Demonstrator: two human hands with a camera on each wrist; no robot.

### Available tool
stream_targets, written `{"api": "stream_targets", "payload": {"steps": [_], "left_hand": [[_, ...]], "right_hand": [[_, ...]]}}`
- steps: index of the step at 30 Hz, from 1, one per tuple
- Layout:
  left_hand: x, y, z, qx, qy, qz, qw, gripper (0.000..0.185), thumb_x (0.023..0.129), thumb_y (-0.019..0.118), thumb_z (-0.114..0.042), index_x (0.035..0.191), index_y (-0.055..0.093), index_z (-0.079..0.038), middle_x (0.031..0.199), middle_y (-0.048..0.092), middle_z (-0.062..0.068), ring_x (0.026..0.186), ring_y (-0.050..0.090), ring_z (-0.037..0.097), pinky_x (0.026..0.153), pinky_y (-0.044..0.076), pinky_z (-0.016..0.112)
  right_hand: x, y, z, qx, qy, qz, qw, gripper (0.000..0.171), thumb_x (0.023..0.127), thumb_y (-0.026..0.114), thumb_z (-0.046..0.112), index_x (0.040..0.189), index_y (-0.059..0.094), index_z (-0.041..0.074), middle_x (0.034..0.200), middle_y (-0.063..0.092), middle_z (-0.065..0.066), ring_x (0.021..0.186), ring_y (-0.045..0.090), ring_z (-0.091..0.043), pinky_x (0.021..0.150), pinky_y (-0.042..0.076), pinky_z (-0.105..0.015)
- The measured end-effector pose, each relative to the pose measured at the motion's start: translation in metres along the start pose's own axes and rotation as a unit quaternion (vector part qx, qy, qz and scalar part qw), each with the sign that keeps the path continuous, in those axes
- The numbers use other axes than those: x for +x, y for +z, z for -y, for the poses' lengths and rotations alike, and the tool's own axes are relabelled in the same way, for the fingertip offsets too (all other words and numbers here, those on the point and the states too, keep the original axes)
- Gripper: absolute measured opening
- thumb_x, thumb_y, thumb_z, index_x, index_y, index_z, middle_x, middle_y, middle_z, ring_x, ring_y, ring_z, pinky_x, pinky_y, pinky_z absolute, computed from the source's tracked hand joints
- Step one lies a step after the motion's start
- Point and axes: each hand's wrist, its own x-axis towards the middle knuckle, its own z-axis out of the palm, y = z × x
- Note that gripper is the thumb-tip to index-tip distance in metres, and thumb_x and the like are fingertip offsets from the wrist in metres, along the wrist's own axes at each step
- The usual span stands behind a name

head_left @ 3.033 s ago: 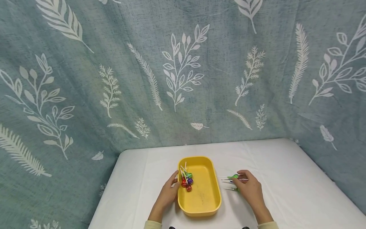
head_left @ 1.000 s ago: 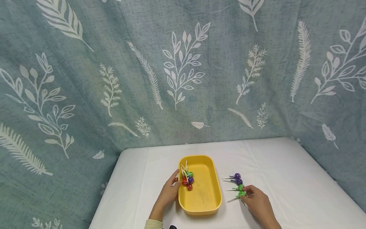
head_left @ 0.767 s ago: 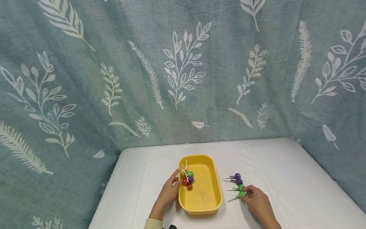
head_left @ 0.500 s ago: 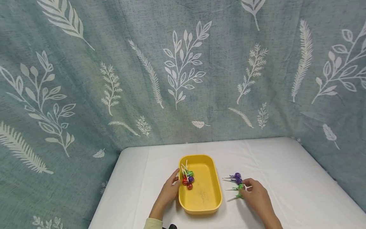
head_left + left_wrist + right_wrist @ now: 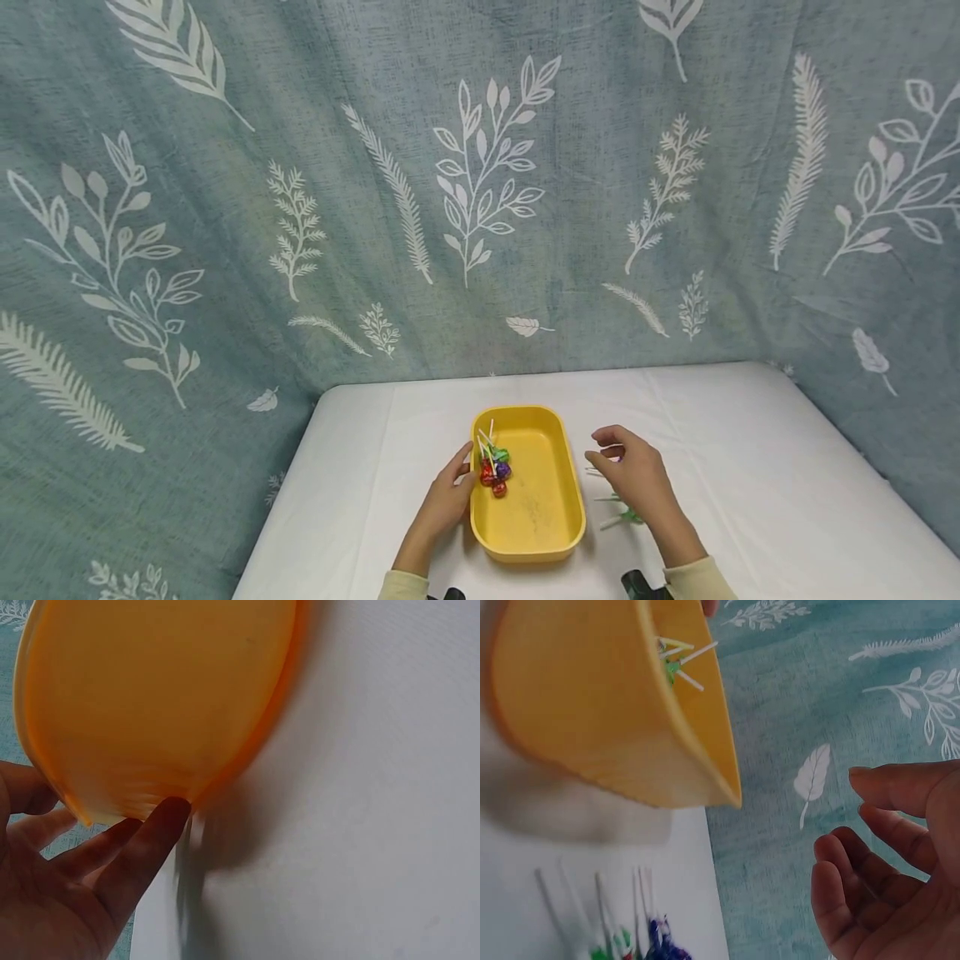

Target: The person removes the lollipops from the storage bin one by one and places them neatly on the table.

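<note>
My left hand (image 5: 446,496) holds the left wall of a yellow plastic tray (image 5: 536,525), thumb at the rim and fingers against the outer side, as the left wrist view also shows. Inside the tray, along its left side, lies a small bunch of lollipops (image 5: 492,471) in red, green and purple wrappers. My right hand (image 5: 633,471) is just right of the tray with its fingers loosely bent and nothing between them. Under it and nearer me are green lollipops (image 5: 632,515), and purple lollipops (image 5: 664,941) show in the right wrist view, mostly hidden by the hand from above.
Everything stands on a white-covered table (image 5: 757,467). A blue-green curtain (image 5: 525,208) with white leaf prints hangs behind and at both sides. A dark wrist device (image 5: 637,583) shows by the right sleeve.
My right hand has left the green lollipops and moved forward and left, toward the tray's right edge, now covering the purple ones. My left hand and the tray stay put.
</note>
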Motion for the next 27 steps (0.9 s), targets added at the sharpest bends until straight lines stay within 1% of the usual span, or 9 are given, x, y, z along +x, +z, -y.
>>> {"api": "stream_targets", "payload": {"steps": [5,8,11,17,24,27], "left_hand": [[0.000,0.000,-0.001,0.000,-0.001,-0.001,1.0000,0.054,0.104,0.052,-0.016,0.156,0.041,-0.012,0.131,0.061,0.023,0.117,0.060,0.037,0.100,0.046,0.059],[0.000,-0.001,-0.002,-0.001,-0.003,-0.001,1.0000,0.053,0.104,0.052,-0.016,0.156,0.041,-0.012,0.131,0.060,0.023,0.118,0.059,0.038,0.101,0.045,0.060],[-0.001,-0.001,-0.002,-0.002,-0.006,-0.001,1.0000,0.053,0.104,0.052,-0.016,0.156,0.041,-0.013,0.132,0.060,0.023,0.119,0.059,0.039,0.101,0.045,0.060],[-0.001,-0.001,-0.002,-0.009,-0.007,0.000,0.9999,0.054,0.105,0.052,-0.017,0.157,0.040,-0.013,0.133,0.059,0.024,0.117,0.060,0.037,0.098,0.048,0.057],[-0.002,-0.002,-0.001,-0.018,0.001,0.004,0.9998,0.054,0.104,0.052,-0.016,0.157,0.039,-0.011,0.134,0.058,0.026,0.117,0.061,0.038,0.096,0.050,0.056],[-0.002,-0.002,0.000,-0.018,0.001,0.004,0.9998,0.054,0.104,0.051,-0.016,0.157,0.039,-0.012,0.134,0.058,0.025,0.116,0.061,0.037,0.095,0.052,0.054]], "right_hand": [[0.010,0.010,0.015,0.018,-0.013,0.008,1.000,0.025,0.091,0.075,0.016,0.113,0.069,0.006,0.113,0.069,-0.011,0.103,0.067,-0.031,0.075,0.059,-0.039],[0.015,0.017,0.020,0.022,-0.019,0.014,0.999,0.026,0.091,0.076,0.014,0.114,0.069,0.005,0.113,0.070,-0.011,0.103,0.068,-0.031,0.077,0.059,-0.042],[0.020,0.025,0.026,0.020,-0.022,0.019,0.999,0.025,0.090,0.077,0.014,0.113,0.070,0.006,0.112,0.071,-0.010,0.101,0.069,-0.030,0.079,0.058,-0.044],[0.031,0.040,0.038,0.022,-0.028,0.037,0.999,0.024,0.090,0.077,0.011,0.113,0.070,0.006,0.113,0.070,-0.012,0.101,0.069,-0.030,0.080,0.059,-0.042],[0.040,0.057,0.042,0.019,-0.007,0.064,0.998,0.022,0.092,0.075,0.010,0.113,0.070,0.006,0.114,0.070,-0.013,0.100,0.069,-0.029,0.079,0.059,-0.042],[0.043,0.066,0.040,0.023,-0.009,0.067,0.997,0.021,0.092,0.074,0.009,0.112,0.070,0.006,0.112,0.070,-0.012,0.100,0.069,-0.028,0.081,0.059,-0.043]]}}
